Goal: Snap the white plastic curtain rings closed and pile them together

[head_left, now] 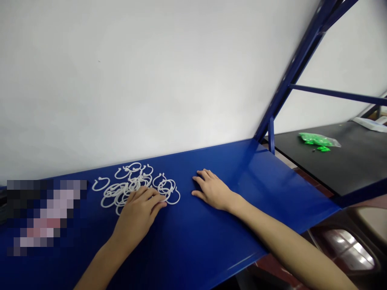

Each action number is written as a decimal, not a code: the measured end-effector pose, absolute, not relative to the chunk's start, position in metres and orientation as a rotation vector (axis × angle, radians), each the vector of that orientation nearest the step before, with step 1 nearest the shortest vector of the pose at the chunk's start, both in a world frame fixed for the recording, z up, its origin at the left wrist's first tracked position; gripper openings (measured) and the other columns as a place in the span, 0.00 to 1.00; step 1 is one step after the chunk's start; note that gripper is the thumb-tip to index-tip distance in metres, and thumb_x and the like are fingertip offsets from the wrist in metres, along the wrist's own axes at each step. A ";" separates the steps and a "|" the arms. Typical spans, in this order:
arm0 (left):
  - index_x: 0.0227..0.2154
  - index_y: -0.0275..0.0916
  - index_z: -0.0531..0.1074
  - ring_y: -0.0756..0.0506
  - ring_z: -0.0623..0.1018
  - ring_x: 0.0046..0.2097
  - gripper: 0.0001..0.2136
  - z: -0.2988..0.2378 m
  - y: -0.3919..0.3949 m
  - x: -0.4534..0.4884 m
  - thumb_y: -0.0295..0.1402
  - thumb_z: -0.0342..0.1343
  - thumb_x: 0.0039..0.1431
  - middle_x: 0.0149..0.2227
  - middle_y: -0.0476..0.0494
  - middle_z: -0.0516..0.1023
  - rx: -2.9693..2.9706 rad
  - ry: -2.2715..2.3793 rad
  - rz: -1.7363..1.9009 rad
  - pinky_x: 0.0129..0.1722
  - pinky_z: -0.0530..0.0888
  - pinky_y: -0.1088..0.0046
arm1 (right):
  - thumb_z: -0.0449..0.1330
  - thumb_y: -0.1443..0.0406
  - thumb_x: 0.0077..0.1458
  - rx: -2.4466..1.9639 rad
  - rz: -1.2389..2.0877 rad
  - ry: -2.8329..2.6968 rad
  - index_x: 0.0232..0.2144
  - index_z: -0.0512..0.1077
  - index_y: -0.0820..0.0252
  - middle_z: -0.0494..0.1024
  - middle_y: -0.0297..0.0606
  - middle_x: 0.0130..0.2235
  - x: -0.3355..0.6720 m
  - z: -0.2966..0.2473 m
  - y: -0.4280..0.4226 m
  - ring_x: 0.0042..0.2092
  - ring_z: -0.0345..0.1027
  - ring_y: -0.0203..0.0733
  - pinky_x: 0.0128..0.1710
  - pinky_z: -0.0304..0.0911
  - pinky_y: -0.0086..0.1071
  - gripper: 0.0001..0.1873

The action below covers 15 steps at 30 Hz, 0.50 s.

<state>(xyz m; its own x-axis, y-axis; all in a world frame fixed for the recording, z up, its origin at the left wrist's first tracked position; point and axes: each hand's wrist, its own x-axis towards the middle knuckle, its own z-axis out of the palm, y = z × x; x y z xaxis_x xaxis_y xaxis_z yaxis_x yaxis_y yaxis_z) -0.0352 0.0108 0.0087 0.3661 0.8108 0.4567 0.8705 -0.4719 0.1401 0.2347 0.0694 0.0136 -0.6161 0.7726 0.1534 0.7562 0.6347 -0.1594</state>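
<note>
Several thin white curtain rings (pixel 117 189), open loops with small knobbed ends, lie in a loose, overlapping heap on the blue metal shelf (pixel 184 233). My left hand (pixel 139 207) rests palm down over the near side of the heap, its fingers stretched out and touching rings. Part of the heap is hidden beneath it. To the right of the rings, my right hand (pixel 211 189) lies on the blue surface with its fingers spread and nothing in it.
A white wall (pixel 181 80) rises behind the shelf. At the right stands a blue frame post (pixel 287 80). Beyond it, a black shelf (pixel 308 161) carries a clear bag of green pieces (pixel 317 139). A pixelated area covers the far left. A dark chair (pixel 344 249) is at lower right.
</note>
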 end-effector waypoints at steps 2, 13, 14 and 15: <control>0.37 0.46 0.79 0.44 0.74 0.42 0.10 0.008 0.011 -0.035 0.38 0.53 0.66 0.37 0.48 0.79 -2.505 -1.554 -0.707 0.46 0.69 0.62 | 0.59 0.55 0.64 -1.192 0.160 -2.624 0.58 0.68 0.68 0.69 0.57 0.58 0.232 0.015 0.067 0.60 0.63 0.58 0.61 0.61 0.51 0.27; 0.37 0.46 0.78 0.43 0.76 0.42 0.11 0.008 0.012 -0.035 0.42 0.52 0.66 0.38 0.48 0.80 -2.522 -1.640 -0.864 0.48 0.71 0.61 | 0.57 0.57 0.66 -0.802 0.359 -2.615 0.61 0.64 0.61 0.69 0.48 0.55 0.212 0.016 0.049 0.54 0.66 0.48 0.55 0.66 0.43 0.25; 0.37 0.45 0.78 0.42 0.76 0.42 0.12 0.008 0.013 -0.035 0.43 0.52 0.66 0.38 0.47 0.80 -2.501 -1.667 -0.900 0.48 0.71 0.61 | 0.58 0.56 0.65 -0.797 0.344 -2.626 0.60 0.65 0.61 0.69 0.49 0.55 0.210 0.015 0.049 0.53 0.66 0.48 0.55 0.66 0.43 0.25; 0.37 0.45 0.78 0.42 0.77 0.42 0.13 0.008 0.013 -0.036 0.44 0.52 0.66 0.38 0.47 0.80 -2.476 -1.691 -0.930 0.48 0.71 0.61 | 0.58 0.56 0.65 -0.793 0.327 -2.639 0.59 0.67 0.62 0.69 0.49 0.54 0.209 0.014 0.049 0.53 0.66 0.48 0.54 0.66 0.43 0.24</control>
<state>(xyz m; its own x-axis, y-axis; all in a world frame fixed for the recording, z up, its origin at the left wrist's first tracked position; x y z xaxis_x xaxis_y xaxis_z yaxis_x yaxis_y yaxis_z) -0.0358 0.0131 0.0082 0.2441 0.8492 0.4682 0.8504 -0.4195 0.3175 0.2092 0.0487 0.0143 -0.7755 0.5678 0.2760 0.4832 0.8152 -0.3192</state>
